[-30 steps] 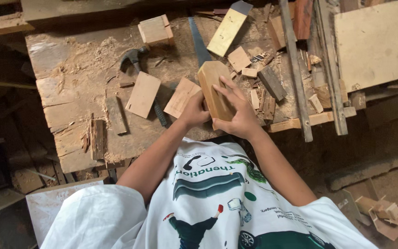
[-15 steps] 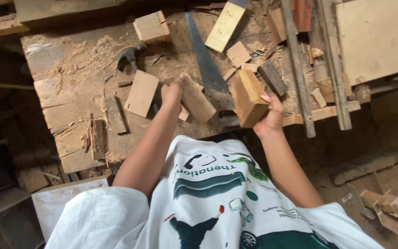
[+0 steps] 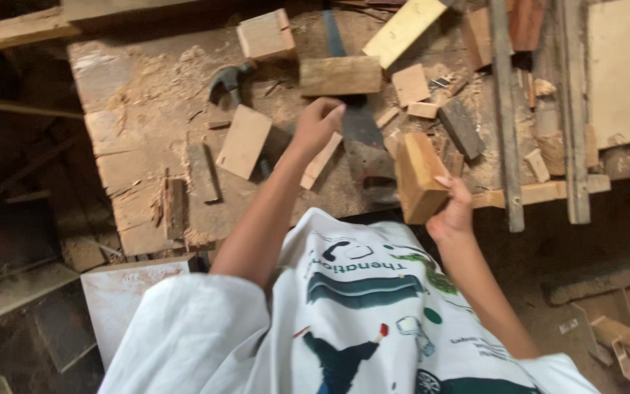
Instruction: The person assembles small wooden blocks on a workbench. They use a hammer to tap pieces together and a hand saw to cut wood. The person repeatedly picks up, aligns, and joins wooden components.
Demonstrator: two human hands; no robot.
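The right hand (image 3: 452, 211) is clamped on a thick tan wooden block (image 3: 418, 175), held off the edge of the sawdust-strewn workbench (image 3: 147, 95), freeing the left hand (image 3: 317, 124) to reach, fingers curled, onto the dark handsaw blade (image 3: 362, 128)

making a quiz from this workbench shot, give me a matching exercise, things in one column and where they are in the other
Things:
1. wooden block
2. hand saw
3. hammer
4. flat square offcut

Places:
a. lying under the left hand
b. held in the right hand
c. on the bench between the hammer and the left forearm
d. in the sawdust left of the saw

Pairs: 1-b, 2-a, 3-d, 4-c
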